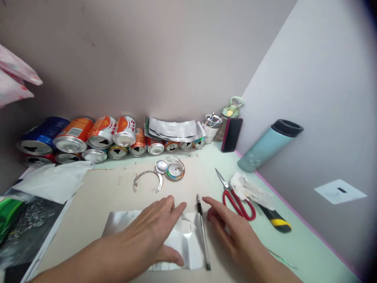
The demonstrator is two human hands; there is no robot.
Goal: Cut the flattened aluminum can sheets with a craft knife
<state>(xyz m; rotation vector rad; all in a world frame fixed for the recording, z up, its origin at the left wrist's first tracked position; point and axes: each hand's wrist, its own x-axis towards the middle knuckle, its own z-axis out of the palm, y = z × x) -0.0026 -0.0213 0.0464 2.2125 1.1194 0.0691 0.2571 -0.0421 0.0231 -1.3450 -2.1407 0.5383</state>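
While cans (88,137) line the table's (294,243) far edge, red scissors (237,198) and a crumpled tissue (244,186) crowd the right edge. Cut can rings (160,171) sit mid-table. Near the front edge, my left hand (153,232) lies flat on the metal sheet (182,243), fingers together. My right hand (229,232) hovers beside the pen (203,236), fingers loosely spread, holding nothing.

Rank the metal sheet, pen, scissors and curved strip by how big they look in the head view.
1. Metal sheet, partly under the left hand.
2. Pen and scissors: alike in length, unsure.
3. Curved strip, though farther away.
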